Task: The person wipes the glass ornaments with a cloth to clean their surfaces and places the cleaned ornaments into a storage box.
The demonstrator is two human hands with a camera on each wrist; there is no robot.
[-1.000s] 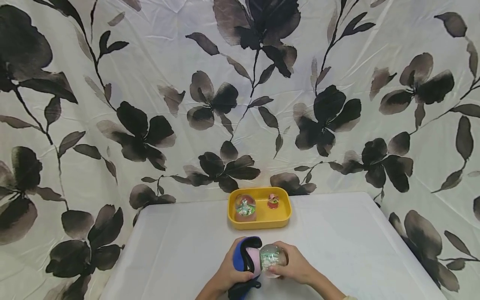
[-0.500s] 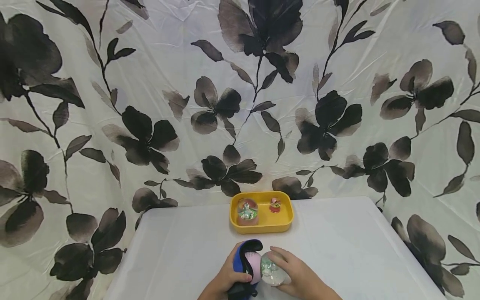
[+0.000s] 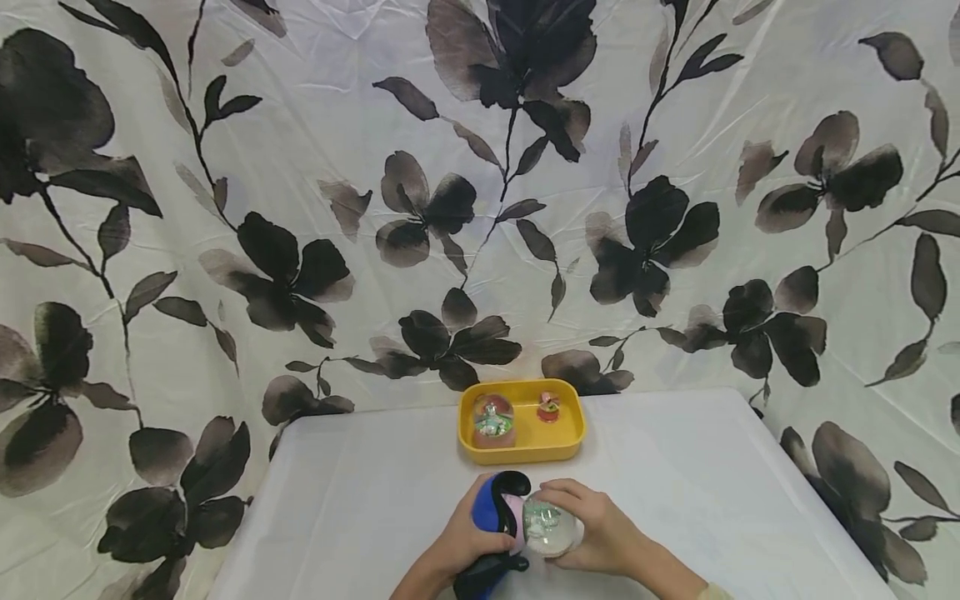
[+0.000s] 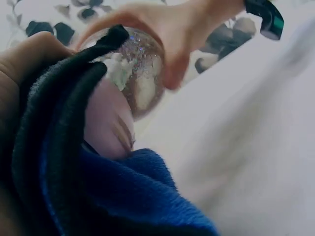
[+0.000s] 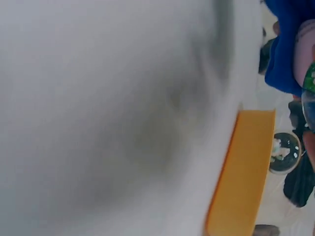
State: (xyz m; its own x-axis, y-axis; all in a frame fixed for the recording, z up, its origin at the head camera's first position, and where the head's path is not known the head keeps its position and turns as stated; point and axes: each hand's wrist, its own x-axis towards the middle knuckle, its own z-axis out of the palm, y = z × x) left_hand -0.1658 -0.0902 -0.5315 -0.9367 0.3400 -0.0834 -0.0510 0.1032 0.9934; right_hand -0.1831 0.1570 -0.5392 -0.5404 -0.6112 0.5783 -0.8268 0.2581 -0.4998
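Note:
In the head view, a snow globe with a clear dome point(image 3: 551, 529) and a pink base point(image 3: 515, 515) lies sideways between the two hands, above the near part of the table. My left hand point(image 3: 463, 537) grips its base through a fuzzy blue cloth point(image 3: 485, 506) with black edging. My right hand point(image 3: 606, 533) holds the dome from the right, fingers curled over the top and side. The left wrist view shows the cloth point(image 4: 142, 182) wrapped about the base point(image 4: 106, 120), with glitter inside the dome point(image 4: 147, 73). Most of the right hand is outside the right wrist view.
Behind the hands stands a yellow tray point(image 3: 521, 455) on the white-covered table point(image 3: 337, 492). It holds another snow globe point(image 3: 493, 422) at left and a small red and pink figurine point(image 3: 548, 407) at right. A flower-printed cloth point(image 3: 517, 275) hangs behind the table.
My right hand has shifted its hold on the dome, its fingers lifting over the top and then settling round the side. The left hand keeps gripping the cloth and base with little movement.

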